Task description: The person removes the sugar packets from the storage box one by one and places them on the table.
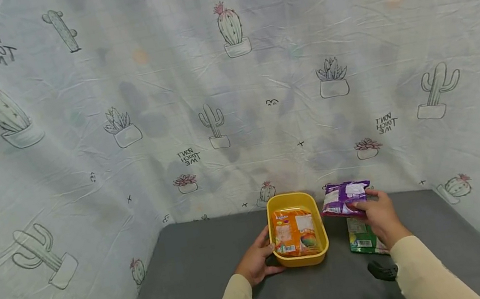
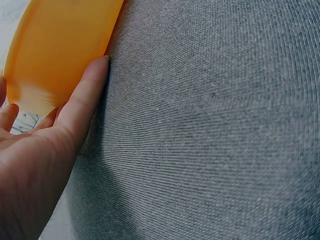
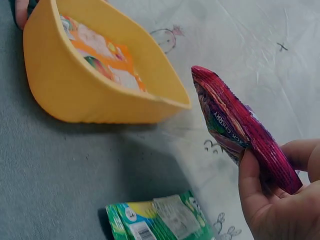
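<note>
A yellow plastic container (image 1: 303, 260) stands on the grey table, with an orange snack packet (image 1: 296, 235) lying flat inside. My left hand (image 1: 256, 260) holds its near left corner, fingers along the left side and thumb against the near wall (image 2: 65, 55). To the right of the container, my right hand (image 1: 380, 213) pinches a purple packet (image 1: 343, 199) by its edge, above the table. In the right wrist view this packet (image 3: 235, 125) appears edge-on, with "cherry" lettering. Below it lies a green packet (image 1: 362, 239), partly hidden by the right hand and forearm in the head view.
A pale curtain (image 1: 266, 76) printed with cacti hangs behind and beside the grey table (image 1: 195, 278). Black straps (image 1: 383, 271) show near the wrists.
</note>
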A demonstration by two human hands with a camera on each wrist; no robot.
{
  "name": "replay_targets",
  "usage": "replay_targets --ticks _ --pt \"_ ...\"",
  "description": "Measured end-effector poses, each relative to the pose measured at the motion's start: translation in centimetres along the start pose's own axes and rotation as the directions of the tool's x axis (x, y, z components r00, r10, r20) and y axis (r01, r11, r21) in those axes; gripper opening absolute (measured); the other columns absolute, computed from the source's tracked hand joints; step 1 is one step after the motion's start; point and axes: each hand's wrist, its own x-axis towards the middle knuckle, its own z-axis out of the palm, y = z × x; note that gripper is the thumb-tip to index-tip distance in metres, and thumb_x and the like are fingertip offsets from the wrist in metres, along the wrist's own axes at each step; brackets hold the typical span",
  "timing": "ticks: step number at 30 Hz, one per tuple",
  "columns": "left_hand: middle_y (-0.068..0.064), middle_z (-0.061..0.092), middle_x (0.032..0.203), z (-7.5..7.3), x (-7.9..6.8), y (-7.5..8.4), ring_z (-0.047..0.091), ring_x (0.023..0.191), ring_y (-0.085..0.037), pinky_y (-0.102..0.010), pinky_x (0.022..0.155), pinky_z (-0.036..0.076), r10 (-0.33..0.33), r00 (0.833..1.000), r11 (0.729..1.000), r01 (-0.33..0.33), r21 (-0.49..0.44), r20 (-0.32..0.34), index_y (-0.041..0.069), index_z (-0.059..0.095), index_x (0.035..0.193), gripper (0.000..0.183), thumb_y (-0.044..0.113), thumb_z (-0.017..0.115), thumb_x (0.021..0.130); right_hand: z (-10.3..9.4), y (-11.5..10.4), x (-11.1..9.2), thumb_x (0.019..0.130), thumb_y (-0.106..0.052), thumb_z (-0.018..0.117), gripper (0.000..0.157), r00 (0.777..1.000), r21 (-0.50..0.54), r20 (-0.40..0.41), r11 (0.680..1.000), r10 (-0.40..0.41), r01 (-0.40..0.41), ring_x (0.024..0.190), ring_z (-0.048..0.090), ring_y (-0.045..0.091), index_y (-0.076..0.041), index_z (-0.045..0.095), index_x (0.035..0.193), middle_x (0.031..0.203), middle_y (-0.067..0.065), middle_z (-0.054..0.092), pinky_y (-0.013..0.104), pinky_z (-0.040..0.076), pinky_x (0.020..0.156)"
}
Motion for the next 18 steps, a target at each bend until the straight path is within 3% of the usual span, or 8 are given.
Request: replay_targets --ticks 3,11,18 --pt "-0.024 0.033 0.171 0.1 0.1 -0.1 0.050 0.143 -0.045 -0.074 0.094 0.054 -0.002 1.000 1.000 0.002 0.001 -0.002 0.023 0.023 0.177 0.064 0.012 0.047 0.118 -1.0 0.2 0.2 0.111 -0.003 0.057 0.074 0.999 -0.017 -0.035 1.000 0.009 -0.010 0.102 0.065 0.022 0.002 0.014 0.171 0.164 0.038 0.026 0.031 0.063 0.079" --pt "-0.025 0.031 0.171 0.1 0.2 0.0 0.049 0.144 -0.047 -0.074 0.094 0.054 0.005 1.000 1.000 -0.005 -0.003 -0.006 0.023 0.022 0.177 0.064 0.013 0.047 0.119 -3.2 0.2 0.8 0.112 -0.003 0.056 0.076 0.996 -0.001 -0.081 1.000 0.028 -0.029 0.131 0.053 0.045 0.000 0.011 0.173 0.167 0.039 0.022 0.035 0.064 0.084" --pt "-0.025 0.031 0.171 0.2 0.0 0.1 0.050 0.143 -0.046 -0.074 0.095 0.053 -0.002 1.000 1.000 0.001 -0.003 -0.014 0.023 0.022 0.177 0.064 0.013 0.047 0.119 -4.3 0.7 0.8 0.111 0.002 0.055 0.076 0.993 0.020 -0.111 0.999 0.038 -0.036 0.118 0.062 0.038 -0.001 0.010 0.173 0.166 0.039 0.024 0.042 0.062 0.092"
